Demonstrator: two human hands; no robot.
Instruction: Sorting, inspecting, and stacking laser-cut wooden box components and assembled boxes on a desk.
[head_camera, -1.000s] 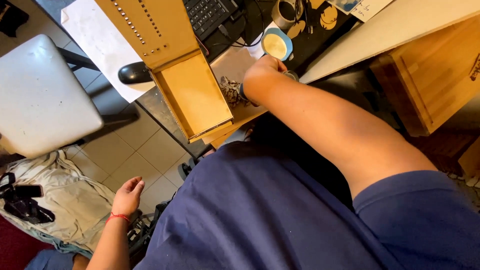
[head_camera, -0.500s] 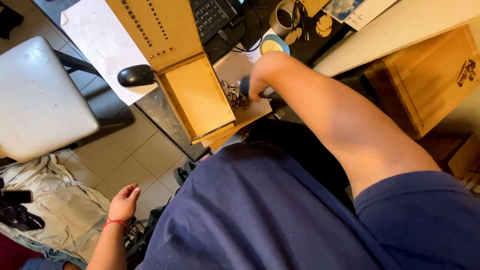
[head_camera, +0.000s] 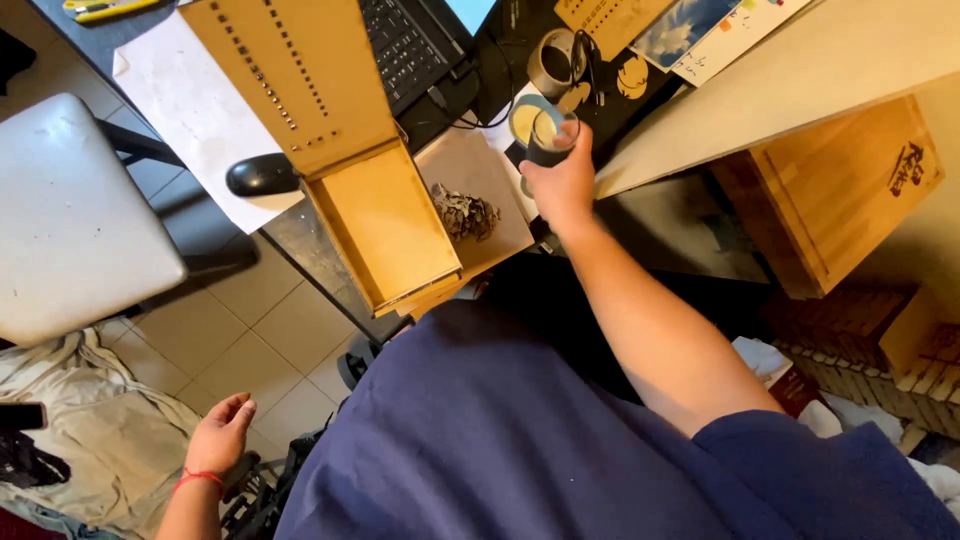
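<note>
My right hand (head_camera: 562, 185) grips the dark cup (head_camera: 550, 138) near the table's front edge, beside the wooden tray (head_camera: 385, 225). Left hand (head_camera: 222, 432) hangs open, empty. Mid-lift; keep it level.

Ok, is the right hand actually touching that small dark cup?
Touching. The head view shows the right hand with its fingers wrapped around the dark cup above the desk.

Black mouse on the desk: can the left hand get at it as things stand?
Probably not without a big move: the left hand hangs low beside the body, empty, far below the mouse; nothing blocks the desk edge there.
</note>
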